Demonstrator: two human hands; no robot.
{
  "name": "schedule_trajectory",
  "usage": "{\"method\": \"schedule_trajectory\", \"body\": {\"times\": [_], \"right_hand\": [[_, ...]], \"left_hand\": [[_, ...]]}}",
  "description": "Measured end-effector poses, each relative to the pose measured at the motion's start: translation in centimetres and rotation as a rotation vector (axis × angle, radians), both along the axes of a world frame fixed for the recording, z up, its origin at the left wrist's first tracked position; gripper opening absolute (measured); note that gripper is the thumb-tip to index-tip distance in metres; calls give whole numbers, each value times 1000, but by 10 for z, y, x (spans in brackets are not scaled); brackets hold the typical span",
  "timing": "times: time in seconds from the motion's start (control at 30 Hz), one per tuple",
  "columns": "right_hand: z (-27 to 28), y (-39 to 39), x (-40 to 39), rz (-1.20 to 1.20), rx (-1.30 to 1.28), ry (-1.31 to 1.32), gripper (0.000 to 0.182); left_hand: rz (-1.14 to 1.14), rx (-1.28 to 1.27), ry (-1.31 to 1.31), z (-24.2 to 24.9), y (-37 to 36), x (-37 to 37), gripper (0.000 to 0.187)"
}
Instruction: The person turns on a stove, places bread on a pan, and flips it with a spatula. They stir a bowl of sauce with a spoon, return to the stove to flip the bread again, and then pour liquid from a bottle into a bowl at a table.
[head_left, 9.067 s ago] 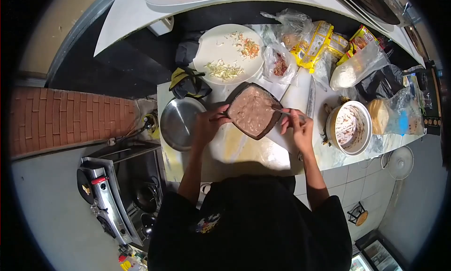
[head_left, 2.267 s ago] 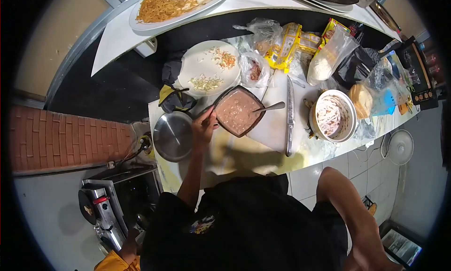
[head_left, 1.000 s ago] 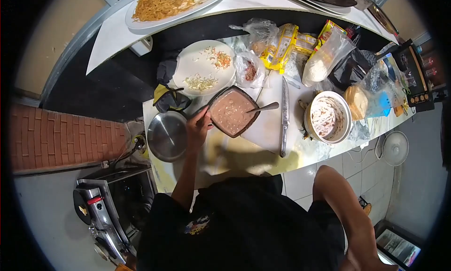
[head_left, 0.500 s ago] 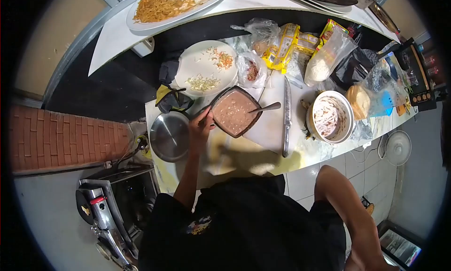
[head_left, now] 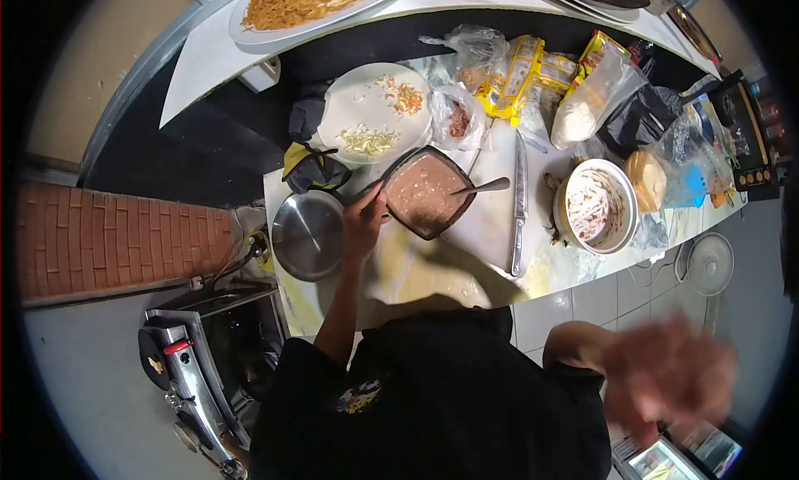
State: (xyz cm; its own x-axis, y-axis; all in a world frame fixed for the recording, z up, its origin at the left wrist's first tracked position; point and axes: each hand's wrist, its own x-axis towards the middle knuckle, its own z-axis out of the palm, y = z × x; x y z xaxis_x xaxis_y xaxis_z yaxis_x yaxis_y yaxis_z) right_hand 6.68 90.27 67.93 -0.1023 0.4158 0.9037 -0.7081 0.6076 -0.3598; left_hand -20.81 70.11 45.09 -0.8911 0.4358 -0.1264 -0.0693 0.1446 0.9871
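My left hand (head_left: pixel 364 219) grips the left corner of a dark square bowl (head_left: pixel 432 228) holding a pinkish-brown mixture (head_left: pixel 423 187). A spoon (head_left: pixel 487 185) rests in the mixture, its handle over the bowl's right edge. Off the counter at the lower right, my right hand (head_left: pixel 670 376) is smeared by motion, so its fingers cannot be made out. Left of the bowl lies a round metal lid or pan (head_left: pixel 308 235). Behind the bowl is a white plate (head_left: pixel 374 106) with chopped vegetables. A long knife (head_left: pixel 519 205) lies to its right.
A white pot (head_left: pixel 630 204) with brown residue stands on the right of the counter (head_left: pixel 399 276). Yellow packets (head_left: pixel 518 76), a bag of white powder (head_left: pixel 583 114) and bread (head_left: pixel 647 180) lie at the back and right. A noodle plate (head_left: pixel 275 35) sits on the raised shelf.
My right hand has risen into view at the lower right, where before mostly the forearm showed. My left hand stays on the bowl; the whole view has shifted slightly.
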Motion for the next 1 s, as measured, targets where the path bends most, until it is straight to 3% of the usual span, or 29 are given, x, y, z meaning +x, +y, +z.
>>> {"method": "schedule_trajectory", "body": {"times": [0.03,0.07,0.1,0.13,0.2,0.27,0.37,0.57,0.67,0.77,1.0], "right_hand": [[-17,-4,-25,-403,-19,-477,26],[-13,0,-75,-64,-77,-478,17],[-30,5,-86,27,-217,-744,10],[-60,11,-96,173,-475,-833,9],[-123,22,-103,57,-513,-1019,8],[-160,32,-98,110,-575,-1242,17],[-182,32,-103,66,-659,-1310,16],[-191,34,-131,353,-851,-1103,13],[-195,37,-142,370,-880,-1147,16],[-200,43,-147,422,-767,-1295,24],[-188,36,-149,436,-738,-1276,28]], "left_hand": [[9,0,-1,1,0,1,38],[17,-3,-16,4,2,2,38],[28,-4,-30,7,3,3,38],[44,-1,-27,8,4,1,38],[-1,-2,-28,8,2,3,38],[12,-19,-28,10,3,3,38],[11,-13,-18,4,3,3,38],[20,-3,-33,-4,2,2,37],[37,19,-54,-5,2,3,37],[44,15,-64,-2,2,4,37],[34,-4,-84,-2,2,4,38]]}}
